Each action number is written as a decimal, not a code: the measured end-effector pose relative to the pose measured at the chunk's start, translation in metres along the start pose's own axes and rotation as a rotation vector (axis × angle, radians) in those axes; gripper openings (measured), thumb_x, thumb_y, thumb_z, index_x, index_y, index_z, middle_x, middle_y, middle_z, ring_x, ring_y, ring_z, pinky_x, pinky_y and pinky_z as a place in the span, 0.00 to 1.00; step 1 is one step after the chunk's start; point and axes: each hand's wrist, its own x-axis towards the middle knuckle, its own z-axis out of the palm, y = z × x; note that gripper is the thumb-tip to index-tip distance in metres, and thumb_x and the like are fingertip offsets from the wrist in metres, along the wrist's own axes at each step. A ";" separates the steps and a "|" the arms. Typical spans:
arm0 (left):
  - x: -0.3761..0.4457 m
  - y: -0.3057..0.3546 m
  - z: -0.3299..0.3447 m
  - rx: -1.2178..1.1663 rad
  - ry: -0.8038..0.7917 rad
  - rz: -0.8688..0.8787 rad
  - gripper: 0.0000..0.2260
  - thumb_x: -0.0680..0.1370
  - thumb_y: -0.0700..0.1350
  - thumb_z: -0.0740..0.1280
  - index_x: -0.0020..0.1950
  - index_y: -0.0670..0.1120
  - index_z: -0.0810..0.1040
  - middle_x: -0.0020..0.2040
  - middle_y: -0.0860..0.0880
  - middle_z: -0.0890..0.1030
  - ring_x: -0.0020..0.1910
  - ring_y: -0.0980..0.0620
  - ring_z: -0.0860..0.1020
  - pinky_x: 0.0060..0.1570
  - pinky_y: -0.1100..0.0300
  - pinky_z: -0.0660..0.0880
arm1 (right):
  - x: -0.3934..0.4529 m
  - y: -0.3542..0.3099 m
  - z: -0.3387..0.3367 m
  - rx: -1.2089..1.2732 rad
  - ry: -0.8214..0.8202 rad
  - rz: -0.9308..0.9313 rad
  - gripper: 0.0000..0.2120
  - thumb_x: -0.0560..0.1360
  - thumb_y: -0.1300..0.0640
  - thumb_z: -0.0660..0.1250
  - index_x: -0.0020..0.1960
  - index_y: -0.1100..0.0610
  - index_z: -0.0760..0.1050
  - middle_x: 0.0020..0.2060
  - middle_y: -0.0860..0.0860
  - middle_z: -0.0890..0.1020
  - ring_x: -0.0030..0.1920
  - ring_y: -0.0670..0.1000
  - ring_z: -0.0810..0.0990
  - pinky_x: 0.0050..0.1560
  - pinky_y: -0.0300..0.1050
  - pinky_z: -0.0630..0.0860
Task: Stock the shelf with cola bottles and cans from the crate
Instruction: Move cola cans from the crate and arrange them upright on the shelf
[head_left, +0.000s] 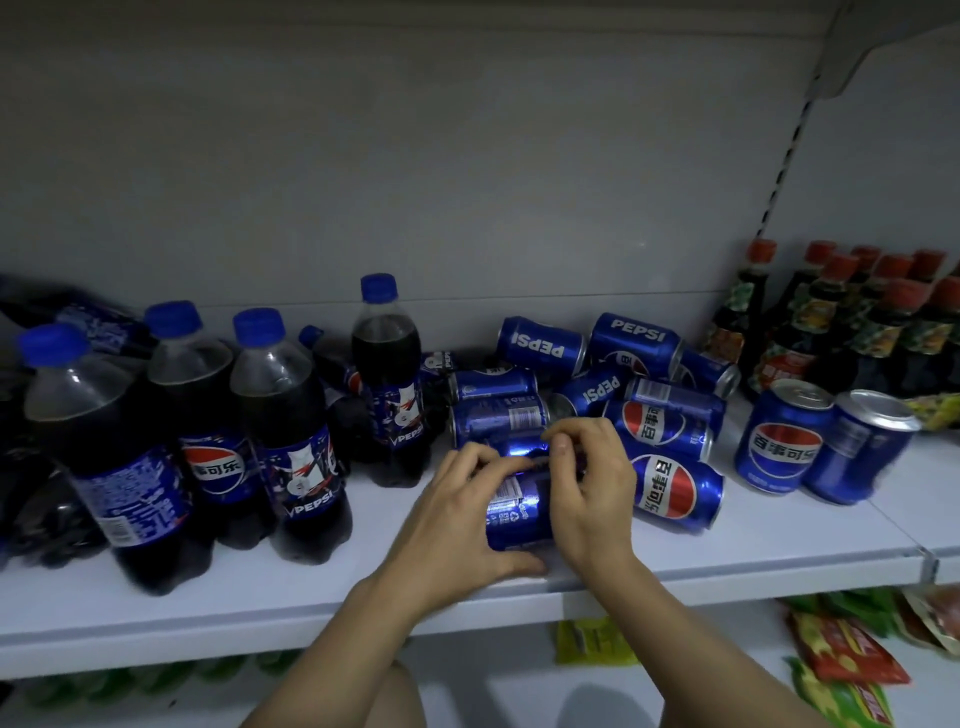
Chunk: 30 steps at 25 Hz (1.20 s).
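Blue metal shows between the two hands: the left hand (457, 512) and the right hand (592, 493) both curl their fingers around one can (514, 512) near the front edge of the white shelf (260, 597). Many cans (613, 384) lie on their sides just behind it, two cans (826, 441) stand upright to the right, and bottles (249, 415) stand to the left. I think the step is arranging the cans. Next, this can probably needs to be stood upright beside the standing ones.
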 end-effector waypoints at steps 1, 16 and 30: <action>-0.002 -0.003 -0.002 -0.008 0.007 -0.022 0.40 0.63 0.65 0.77 0.73 0.59 0.69 0.60 0.64 0.66 0.61 0.62 0.68 0.61 0.60 0.73 | 0.001 -0.004 0.000 0.104 -0.001 0.037 0.06 0.79 0.56 0.59 0.47 0.53 0.75 0.44 0.47 0.78 0.45 0.46 0.78 0.46 0.37 0.73; -0.010 -0.016 -0.010 -0.686 0.075 -0.313 0.31 0.68 0.47 0.81 0.67 0.54 0.70 0.60 0.54 0.81 0.61 0.53 0.81 0.60 0.49 0.80 | 0.013 -0.039 0.002 0.295 -0.373 0.089 0.06 0.79 0.51 0.69 0.54 0.51 0.79 0.48 0.44 0.83 0.52 0.48 0.82 0.51 0.51 0.82; -0.006 -0.032 -0.003 -0.687 0.180 -0.400 0.34 0.67 0.47 0.79 0.70 0.61 0.69 0.65 0.57 0.80 0.65 0.55 0.78 0.66 0.44 0.75 | 0.034 0.001 -0.017 -0.875 -0.736 -0.199 0.37 0.72 0.43 0.70 0.76 0.41 0.56 0.73 0.49 0.65 0.74 0.56 0.62 0.73 0.61 0.59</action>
